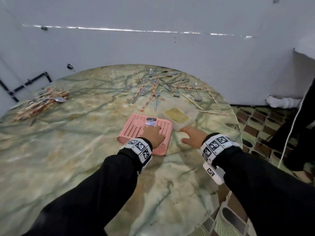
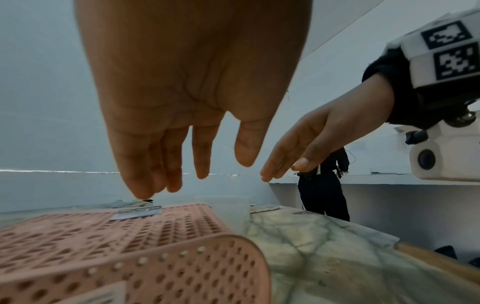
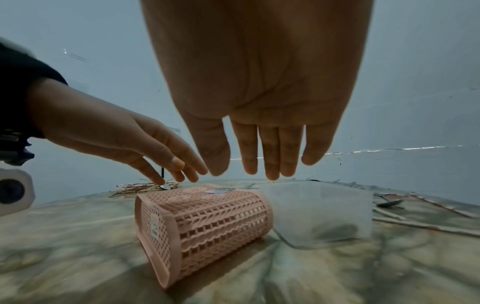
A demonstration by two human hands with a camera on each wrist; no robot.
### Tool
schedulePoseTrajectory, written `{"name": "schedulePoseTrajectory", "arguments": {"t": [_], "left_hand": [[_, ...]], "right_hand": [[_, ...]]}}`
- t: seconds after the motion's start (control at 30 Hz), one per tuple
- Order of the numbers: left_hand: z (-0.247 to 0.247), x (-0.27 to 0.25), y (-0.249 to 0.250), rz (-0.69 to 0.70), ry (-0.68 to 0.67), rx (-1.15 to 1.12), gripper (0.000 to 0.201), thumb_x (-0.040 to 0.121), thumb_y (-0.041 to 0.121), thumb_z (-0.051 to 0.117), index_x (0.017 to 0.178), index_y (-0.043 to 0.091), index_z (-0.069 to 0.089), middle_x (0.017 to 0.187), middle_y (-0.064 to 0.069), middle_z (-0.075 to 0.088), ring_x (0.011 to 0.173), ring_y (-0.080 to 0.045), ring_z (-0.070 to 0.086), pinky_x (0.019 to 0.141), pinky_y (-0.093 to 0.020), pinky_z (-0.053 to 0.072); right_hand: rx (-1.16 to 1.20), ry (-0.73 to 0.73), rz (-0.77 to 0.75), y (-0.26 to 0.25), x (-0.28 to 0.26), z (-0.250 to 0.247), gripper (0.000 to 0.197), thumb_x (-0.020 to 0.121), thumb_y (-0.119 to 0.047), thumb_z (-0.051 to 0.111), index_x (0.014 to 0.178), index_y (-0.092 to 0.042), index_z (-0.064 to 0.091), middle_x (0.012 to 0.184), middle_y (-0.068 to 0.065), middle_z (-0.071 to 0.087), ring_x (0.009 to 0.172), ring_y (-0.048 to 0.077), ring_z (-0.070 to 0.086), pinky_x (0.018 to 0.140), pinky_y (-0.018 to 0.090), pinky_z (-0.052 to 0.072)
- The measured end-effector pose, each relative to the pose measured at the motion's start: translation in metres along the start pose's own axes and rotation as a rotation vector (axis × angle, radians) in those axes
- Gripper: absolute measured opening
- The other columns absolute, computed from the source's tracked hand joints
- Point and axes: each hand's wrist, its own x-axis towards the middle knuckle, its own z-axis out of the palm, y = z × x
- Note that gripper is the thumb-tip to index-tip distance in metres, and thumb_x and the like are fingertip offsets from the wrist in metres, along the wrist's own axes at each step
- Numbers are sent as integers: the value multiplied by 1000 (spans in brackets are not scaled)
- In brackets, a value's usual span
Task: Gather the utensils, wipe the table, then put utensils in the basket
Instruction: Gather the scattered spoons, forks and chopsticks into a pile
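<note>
A pink perforated basket (image 1: 136,128) lay on its side on the marbled table (image 1: 68,150), its base turned toward the person. The left hand (image 1: 153,136) hovered over the basket with its fingers (image 2: 201,156) straight and slightly spread, holding nothing; the wrist views showed a gap between fingertips and plastic. The right hand (image 1: 191,136) hung just beside it, flat and relaxed, fingers (image 3: 270,152) extended together toward a translucent plastic container (image 1: 179,114) that stood against the basket's far right corner and held something yellowish. Beyond the container, a loose scatter of spoons, forks and chopsticks (image 1: 163,86) covered the far side of the table. Well apart at the left edge lay a bundled pile of chopsticks (image 1: 39,104) with one spoon (image 1: 58,99) resting on top.
</note>
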Motion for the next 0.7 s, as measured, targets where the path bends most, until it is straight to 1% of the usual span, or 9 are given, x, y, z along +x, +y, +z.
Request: {"name": "schedulePoseTrajectory", "arguments": {"t": [0.13, 0.27, 0.37, 0.43, 0.57, 0.7], "left_hand": [[10, -3, 23, -20, -12, 6, 51, 93, 31, 46, 140, 12, 37, 143, -16, 40, 130, -32, 39, 108, -39, 33], [21, -2, 44, -5, 9, 33, 51, 92, 32, 48, 139, 13, 39, 140, -18, 40, 128, -34, 38, 107, -38, 31], [31, 1, 59, 6, 0, 47, 50, 92, 33, 48, 137, 13, 41, 138, -19, 42, 126, -34, 37, 106, -38, 29], [35, 4, 67, 15, -12, 55, 50, 93, 33, 47, 137, 12, 39, 139, -18, 40, 128, -34, 35, 106, -38, 28], [34, 15, 77, 22, 2, 79, 50, 94, 34, 45, 140, 14, 37, 143, -15, 37, 133, -32, 30, 108, -39, 26], [35, 34, 86, 19, 23, 66, 50, 93, 33, 45, 139, 15, 37, 141, -16, 39, 131, -32, 33, 108, -40, 28]], "right_hand": [[-2, 6, 23, 24, -11, -3, 51, 95, -21, 49, 143, -11, 33, 149, 7, 33, 136, 21, 33, 108, 26, 26], [11, 30, 29, 45, -16, -5, 51, 95, -23, 50, 142, -12, 34, 149, 6, 33, 136, 20, 33, 109, 26, 26], [11, 31, 34, 57, -19, -8, 51, 95, -22, 50, 142, -10, 34, 148, 8, 34, 137, 20, 32, 109, 26, 25], [11, 31, 30, 65, -20, -9, 51, 95, -22, 49, 142, -10, 34, 148, 9, 33, 136, 20, 32, 109, 26, 24], [19, 18, 32, 81, -15, -13, 51, 95, -22, 49, 142, -11, 34, 148, 8, 33, 135, 21, 34, 109, 27, 26], [-1, 10, 26, 98, -3, -19, 49, 95, -22, 48, 141, -12, 36, 147, 8, 34, 135, 21, 34, 110, 28, 27]]}}
